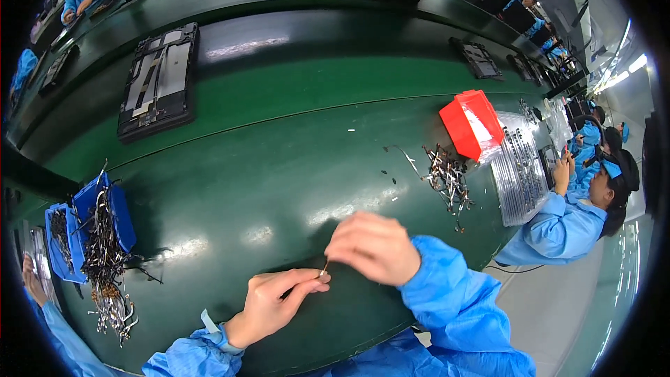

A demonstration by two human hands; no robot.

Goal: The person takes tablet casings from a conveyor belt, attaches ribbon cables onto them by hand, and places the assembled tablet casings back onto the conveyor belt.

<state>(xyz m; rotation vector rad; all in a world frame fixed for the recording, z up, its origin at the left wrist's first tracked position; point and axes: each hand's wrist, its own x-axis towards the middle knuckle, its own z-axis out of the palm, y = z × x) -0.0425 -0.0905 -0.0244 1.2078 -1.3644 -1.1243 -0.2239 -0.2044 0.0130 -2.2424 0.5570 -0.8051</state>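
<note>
Near the front of the green table, my left hand (279,301) pinches a small, thin part (324,269) between thumb and forefinger. It has a pale end and a thin brownish strip, too small to name. My right hand (373,248) is just above and to the right, fingers closed together at the upper end of that strip. To the right lies a loose pile of small cable-like parts (447,180) with silvery and black ends. On the left, a blue bin (120,216) overflows with similar dark, thin cables (105,244), some spilling onto the table.
A red bin (471,126) and a clear ribbed tray (520,174) of small parts stand at the right. A second blue bin (61,244) is at the left. Black device housings (159,84) rest on the far strip. Co-workers in blue (569,227) sit on both sides.
</note>
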